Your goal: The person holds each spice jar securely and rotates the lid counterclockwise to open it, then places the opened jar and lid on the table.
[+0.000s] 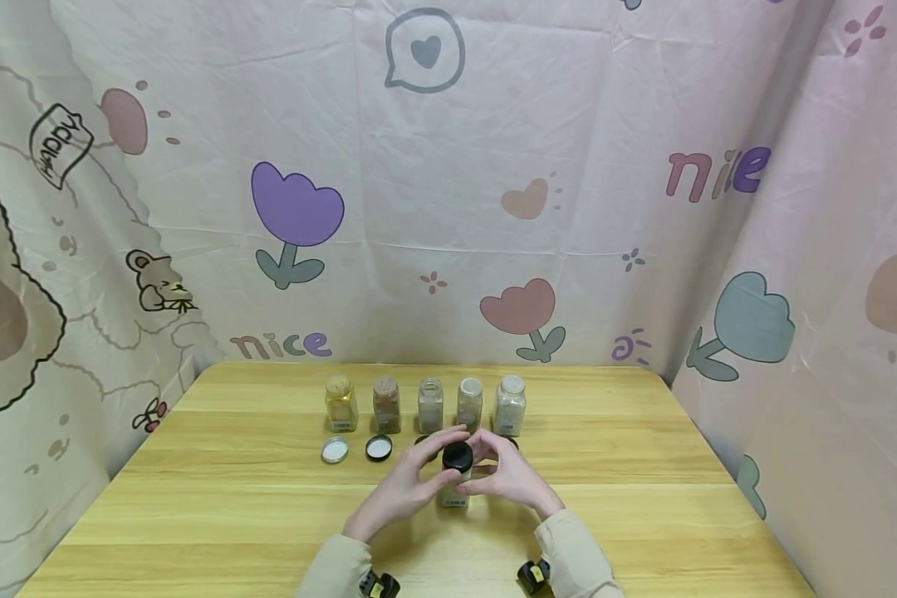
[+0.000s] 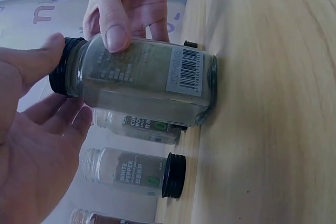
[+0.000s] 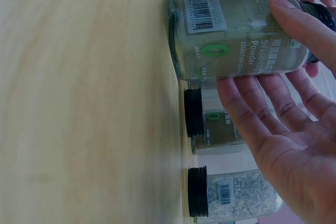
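Observation:
A square glass jar of seasoning powder (image 1: 455, 493) with a black screw lid (image 1: 458, 456) stands upright at the near middle of the table. My left hand (image 1: 409, 479) holds the lid, thumb on one side and fingers bent round the other. On the jar's body, my right hand (image 3: 289, 129) has its thumb on one face and its fingers under the opposite one. "Seasoning Powder" and a barcode show on the label in the right wrist view. The lid's far side is hidden behind the fingers.
Behind stand several lidless jars in a row: yellow (image 1: 340, 407), brown (image 1: 386, 409), grey (image 1: 430, 409), a pale one (image 1: 469, 404) and a white one (image 1: 510, 407). Before them lie a white-lined lid (image 1: 335, 450) and a black lid (image 1: 379, 448). My hands partly cover other lids. A printed curtain (image 1: 419, 208) hangs behind.

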Motion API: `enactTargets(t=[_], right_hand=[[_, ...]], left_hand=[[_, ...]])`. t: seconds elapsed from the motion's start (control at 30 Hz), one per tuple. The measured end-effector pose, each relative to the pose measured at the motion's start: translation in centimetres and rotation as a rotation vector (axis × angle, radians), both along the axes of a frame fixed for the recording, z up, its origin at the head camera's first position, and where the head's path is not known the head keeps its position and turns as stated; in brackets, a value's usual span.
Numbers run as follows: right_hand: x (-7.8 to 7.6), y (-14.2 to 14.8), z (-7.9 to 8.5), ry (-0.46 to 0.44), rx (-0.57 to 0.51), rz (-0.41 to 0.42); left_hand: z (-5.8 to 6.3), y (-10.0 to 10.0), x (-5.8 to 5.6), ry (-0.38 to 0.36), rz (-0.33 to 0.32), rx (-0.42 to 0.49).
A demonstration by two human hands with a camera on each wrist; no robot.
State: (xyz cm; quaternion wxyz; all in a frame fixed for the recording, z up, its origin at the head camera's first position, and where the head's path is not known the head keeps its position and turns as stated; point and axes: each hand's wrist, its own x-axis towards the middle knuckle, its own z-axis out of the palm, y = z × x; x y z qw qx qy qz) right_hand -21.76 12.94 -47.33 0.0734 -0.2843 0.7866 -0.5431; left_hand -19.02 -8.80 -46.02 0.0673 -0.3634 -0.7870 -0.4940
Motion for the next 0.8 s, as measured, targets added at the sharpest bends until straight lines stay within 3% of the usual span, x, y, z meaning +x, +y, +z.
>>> enactTargets(t=[0.13, 0.33, 0.47, 0.57, 0.8], right_hand=[[-0.02, -0.06, -0.1, 0.003, -0.001, 0.0], [0.0, -0.02, -0.13, -0.002, -0.011, 0.004], [-0.02, 0.01, -0.05, 0.013, -0.009, 0.008], [-0.01, -0.01, 0.02, 0.009, -0.005, 0.004], [-0.06, -0.1, -0.11, 0.01, -0.004, 0.0]], left_hand=[[0.12, 0.07, 0.07, -0.028, -0.03, 0.009], [-0.16, 0.57, -0.06, 0.05, 0.089, 0.02], [-0.3, 0.72, -0.07, 0.056, 0.134, 0.012], [-0.27, 0.59, -0.01, 0.043, 0.112, 0.0], [-0.03, 0.14, 0.06, -0.02, -0.028, 0.001]])
